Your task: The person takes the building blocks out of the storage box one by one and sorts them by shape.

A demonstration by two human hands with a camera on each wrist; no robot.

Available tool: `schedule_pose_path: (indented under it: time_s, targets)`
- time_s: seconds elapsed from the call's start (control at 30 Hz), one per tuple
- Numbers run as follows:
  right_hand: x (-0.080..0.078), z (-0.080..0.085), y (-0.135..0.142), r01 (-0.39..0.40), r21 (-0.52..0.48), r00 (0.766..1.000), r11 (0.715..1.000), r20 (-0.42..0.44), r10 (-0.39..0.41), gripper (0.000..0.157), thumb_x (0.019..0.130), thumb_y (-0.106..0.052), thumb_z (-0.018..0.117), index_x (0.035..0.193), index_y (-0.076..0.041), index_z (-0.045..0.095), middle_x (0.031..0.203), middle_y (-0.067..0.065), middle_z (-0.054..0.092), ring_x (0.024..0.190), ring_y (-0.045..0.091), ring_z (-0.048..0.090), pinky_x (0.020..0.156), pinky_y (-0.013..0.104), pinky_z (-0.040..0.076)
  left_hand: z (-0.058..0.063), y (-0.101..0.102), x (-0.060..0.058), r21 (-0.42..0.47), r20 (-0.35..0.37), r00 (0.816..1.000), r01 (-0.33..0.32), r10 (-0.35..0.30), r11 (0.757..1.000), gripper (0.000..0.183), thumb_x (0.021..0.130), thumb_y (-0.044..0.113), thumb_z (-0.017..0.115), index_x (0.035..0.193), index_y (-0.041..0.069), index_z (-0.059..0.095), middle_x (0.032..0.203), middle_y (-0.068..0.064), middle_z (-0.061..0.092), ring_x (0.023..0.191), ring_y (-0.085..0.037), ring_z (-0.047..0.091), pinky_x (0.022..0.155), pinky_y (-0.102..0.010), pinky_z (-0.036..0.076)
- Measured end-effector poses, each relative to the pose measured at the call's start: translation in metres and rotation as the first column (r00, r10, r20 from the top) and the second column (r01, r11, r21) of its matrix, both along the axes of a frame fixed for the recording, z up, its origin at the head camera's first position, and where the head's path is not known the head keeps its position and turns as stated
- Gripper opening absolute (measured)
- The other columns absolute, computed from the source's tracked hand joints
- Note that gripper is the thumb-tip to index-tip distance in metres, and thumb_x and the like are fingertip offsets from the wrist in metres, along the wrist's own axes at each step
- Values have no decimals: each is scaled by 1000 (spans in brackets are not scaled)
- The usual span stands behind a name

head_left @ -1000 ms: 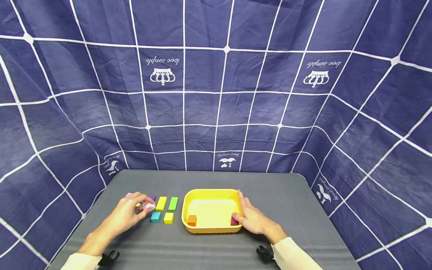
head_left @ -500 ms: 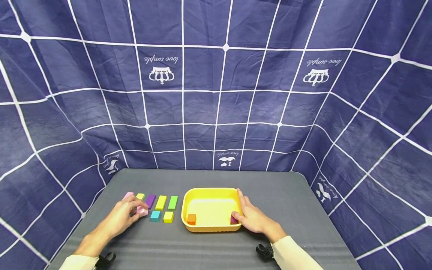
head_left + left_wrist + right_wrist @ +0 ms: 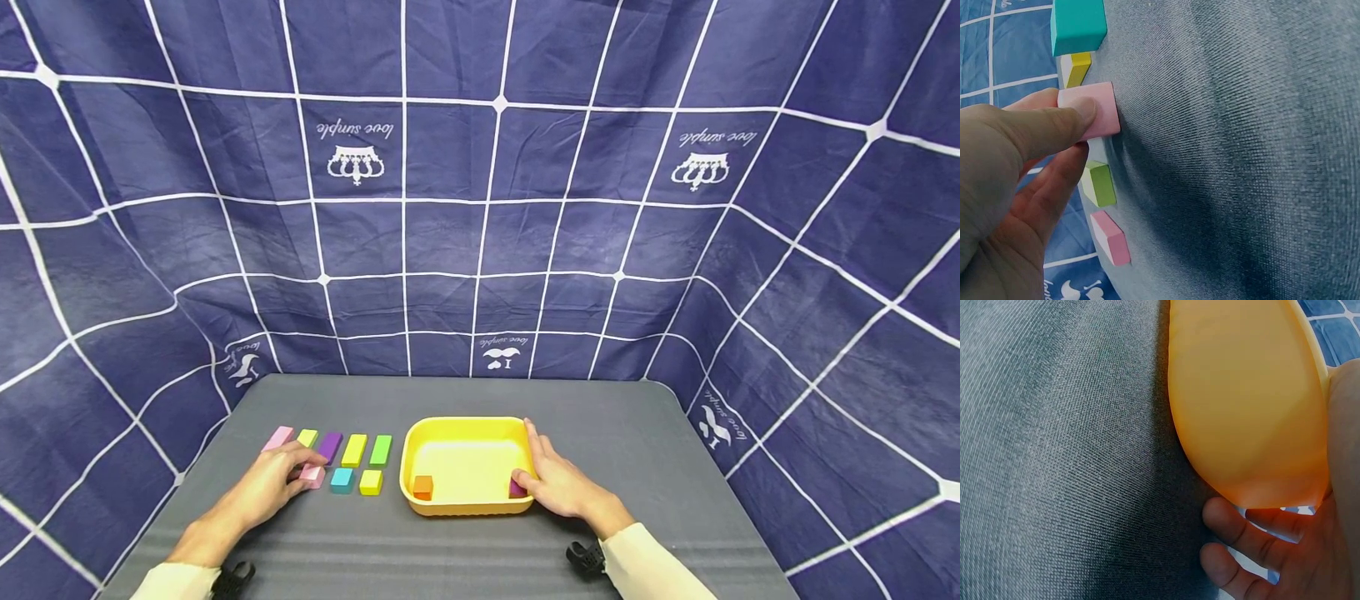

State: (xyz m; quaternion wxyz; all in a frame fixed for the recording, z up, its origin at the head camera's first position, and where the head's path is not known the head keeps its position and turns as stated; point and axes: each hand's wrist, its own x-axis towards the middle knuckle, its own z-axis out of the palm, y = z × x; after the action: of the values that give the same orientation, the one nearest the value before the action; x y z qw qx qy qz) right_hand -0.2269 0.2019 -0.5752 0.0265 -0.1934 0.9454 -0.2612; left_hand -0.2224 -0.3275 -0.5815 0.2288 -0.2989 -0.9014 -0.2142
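My left hand (image 3: 268, 483) pinches a pink cube (image 3: 1105, 111) between thumb and fingers, at the left end of the front row of blocks. Just right of it stands a teal cube (image 3: 342, 480), then a yellow cube (image 3: 371, 482). My right hand (image 3: 564, 485) holds the right side of a yellow tray (image 3: 1247, 406), its thumb over the rim and its other fingers along the outer wall. Inside the tray, an orange cube (image 3: 423, 487) sits in the near left corner. A purple cube (image 3: 516, 489) lies near the right thumb, partly hidden by it.
Behind the front cubes runs a row of longer blocks: pink (image 3: 279, 437), light green (image 3: 307, 438), purple (image 3: 330, 447), yellow (image 3: 355, 450) and green (image 3: 381, 450). A dark blue checked curtain (image 3: 450, 242) surrounds the grey table (image 3: 600, 417) at the back and sides.
My left hand has moved left with the pink cube, from over the teal cube to a spot left of it. The right hand and the tray stay nearly the same.
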Motion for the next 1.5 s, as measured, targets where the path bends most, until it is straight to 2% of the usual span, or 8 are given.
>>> schedule_pose_path:
  time_s: [0.2,0.4,0.53,0.77,0.97,1.1,1.33,1.5]
  targets:
    - [0,0,-2,-3,0,1000,1000,-5,3,100,112,-40,70,184,2,15,160,27,58,118,34,75,118,62,60,1,-2,2,-18,33,999,-25,25,1000,44,72,-3,105,110,12,88,103,4,81,93,-9,73,79,-29,66]
    - [2,1,-4,0,-6,1000,1000,-1,0,100,111,-39,70,184,2,16,159,26,59,118,33,75,118,62,59,-1,-4,3,-17,4,1000,-28,28,999,48,69,-3,107,111,11,88,101,4,80,90,-9,72,79,-24,60]
    - [3,1,-5,-1,2,1000,1000,8,1,99,112,-39,70,184,2,15,159,26,59,118,33,74,118,61,60,1,-4,6,-40,-22,999,-43,42,998,53,66,0,110,112,14,88,105,3,82,95,-17,77,86,-31,64]
    - [2,5,-5,-14,20,1000,1000,9,14,101,111,-43,70,184,2,16,157,25,60,118,33,74,118,62,59,27,8,10,-52,11,991,-130,131,990,47,74,5,107,116,16,89,117,-4,85,108,-32,81,97,-59,67]
    - [2,8,-6,-5,29,1000,1000,-10,6,101,111,-46,71,184,0,19,147,20,62,110,27,71,112,57,62,47,28,10,-39,-62,994,-93,91,995,43,79,13,105,117,20,88,114,7,83,103,-23,83,92,-54,64]
    - [2,10,-5,7,49,1000,999,-18,-6,103,110,-49,72,185,-2,20,149,18,60,106,25,72,106,54,64,57,44,8,-45,-89,995,-45,41,998,42,80,13,106,117,20,88,114,7,83,102,-19,84,90,-48,66]
    - [-5,15,-3,21,50,1000,999,-18,-20,105,111,-57,73,186,-6,19,161,20,57,124,33,74,111,60,63,75,70,5,-66,95,995,-31,37,997,38,91,16,101,125,21,87,122,6,82,110,-22,83,96,-50,70]
    - [-11,17,-5,29,64,998,998,-62,-25,102,112,-61,68,186,-6,24,166,22,57,147,42,58,123,67,52,82,90,1,-98,148,989,18,-3,995,37,93,22,100,128,23,87,124,6,81,113,-23,82,95,-50,70]
